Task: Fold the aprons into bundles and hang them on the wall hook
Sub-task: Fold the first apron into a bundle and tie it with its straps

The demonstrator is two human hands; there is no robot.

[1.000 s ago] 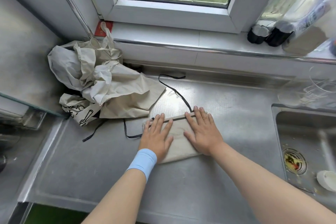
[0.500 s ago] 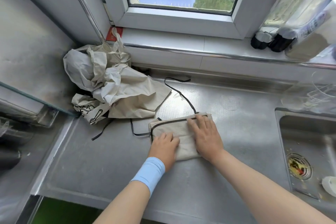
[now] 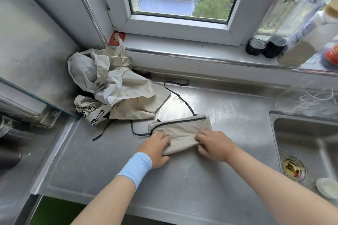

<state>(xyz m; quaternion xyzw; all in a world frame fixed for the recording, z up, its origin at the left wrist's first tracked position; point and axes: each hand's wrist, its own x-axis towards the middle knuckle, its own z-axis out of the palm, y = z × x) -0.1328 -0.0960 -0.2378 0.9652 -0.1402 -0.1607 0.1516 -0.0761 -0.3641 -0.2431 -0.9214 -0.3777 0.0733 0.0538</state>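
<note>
My left grip point(image 3: 157, 147) and right grip point(image 3: 214, 145) each pinch the near edge of the folded apron point(image 3: 181, 129) on the steel surface point(image 3: 182, 179). Crumpled aprons point(image 3: 117, 87) lie heaped nearby.

Home kitchen, steel counter point(image 3: 182, 179), sink point(image 3: 301, 133), windowsill bottles point(image 3: 274, 38)

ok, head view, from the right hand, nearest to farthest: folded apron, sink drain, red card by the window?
1. folded apron: gripped by the right hand itself.
2. sink drain: to its right, in the basin.
3. red card: far back-left, at the sill corner.
</note>
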